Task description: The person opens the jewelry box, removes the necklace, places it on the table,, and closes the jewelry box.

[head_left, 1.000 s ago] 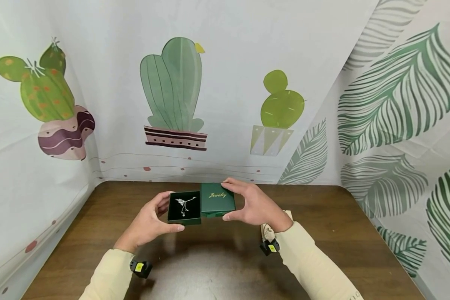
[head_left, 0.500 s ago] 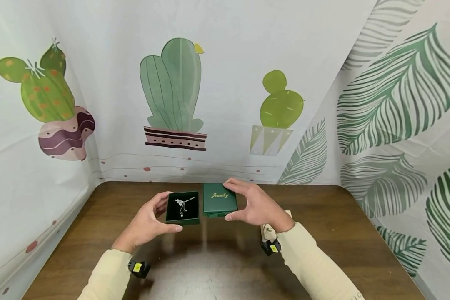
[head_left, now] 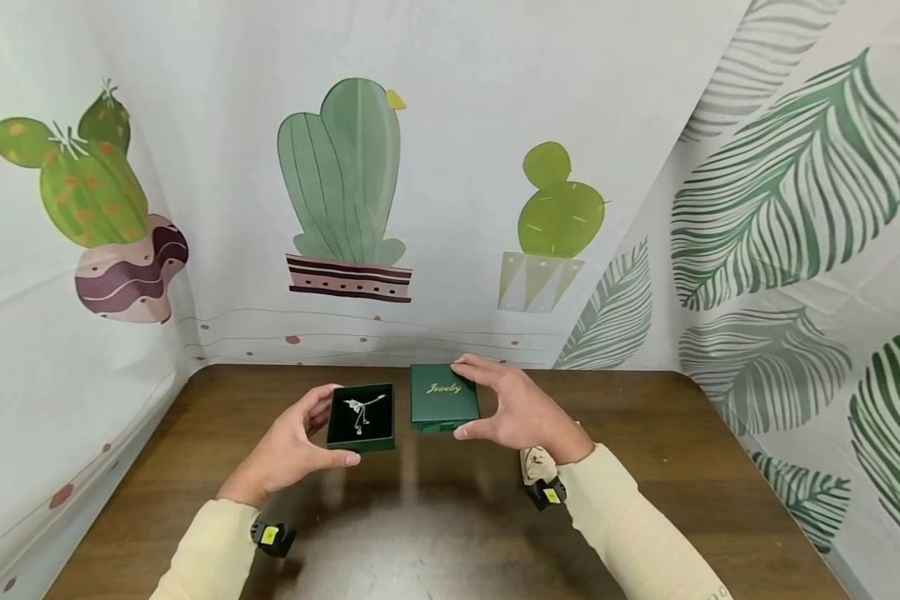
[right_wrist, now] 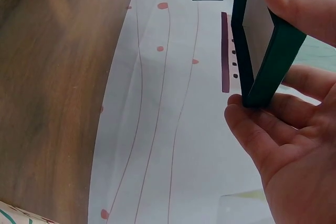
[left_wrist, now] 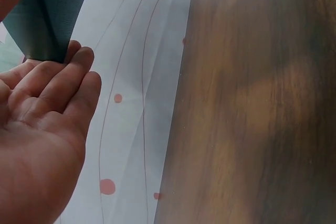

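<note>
My left hand grips the base of a green jewelry box between thumb and fingers. On the box's black lining lies a silver necklace with a small dangling pendant. Its dark green side shows in the left wrist view, resting on the fingers. My right hand pinches the matching lid, marked "Jewelry" in gold, by its far and near edges. From below, the right wrist view shows the lid's pale hollow inside. Lid and base are held side by side above the table, a small gap between them.
A brown wooden table lies beneath both hands. Partly hidden under my right wrist is a cream patterned object. Behind the table hangs a white cloth printed with cacti and leaves.
The base has moved slightly left and the lid slightly right, opening a gap where their edges met a second ago. Both hands keep their hold.
</note>
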A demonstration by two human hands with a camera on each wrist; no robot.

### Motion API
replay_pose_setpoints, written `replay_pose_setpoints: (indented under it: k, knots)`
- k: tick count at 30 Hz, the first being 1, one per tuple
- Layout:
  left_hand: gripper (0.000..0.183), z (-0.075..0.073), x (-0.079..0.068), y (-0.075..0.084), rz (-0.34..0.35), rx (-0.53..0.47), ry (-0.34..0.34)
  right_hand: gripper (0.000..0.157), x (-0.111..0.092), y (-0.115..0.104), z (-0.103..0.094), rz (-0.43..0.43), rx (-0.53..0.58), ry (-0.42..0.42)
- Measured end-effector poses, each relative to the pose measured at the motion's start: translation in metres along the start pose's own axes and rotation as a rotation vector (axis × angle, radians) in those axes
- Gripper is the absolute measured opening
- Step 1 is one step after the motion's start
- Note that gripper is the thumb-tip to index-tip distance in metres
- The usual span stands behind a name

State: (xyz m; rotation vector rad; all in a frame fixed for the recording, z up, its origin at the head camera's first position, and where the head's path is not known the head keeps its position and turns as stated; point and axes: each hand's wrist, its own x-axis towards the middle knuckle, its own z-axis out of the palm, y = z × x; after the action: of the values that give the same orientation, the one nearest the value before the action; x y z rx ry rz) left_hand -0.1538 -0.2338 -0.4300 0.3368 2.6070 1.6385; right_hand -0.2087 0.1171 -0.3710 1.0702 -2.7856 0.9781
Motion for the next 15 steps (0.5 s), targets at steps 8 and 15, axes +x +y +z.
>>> replay_pose_setpoints:
  k: [8,15]
  knots:
    - [0.098,-0.0044,-0.0028,-0.0017,-0.013,0.019,-0.007,0.083,-0.0022,-0.0010,-0.0027,0.010,-0.007,-0.008]
    - [0.098,-0.0071,-0.0034,-0.0029,-0.010,0.022,-0.012,0.083,-0.0013,-0.0018,-0.0028,-0.002,-0.006,-0.005]
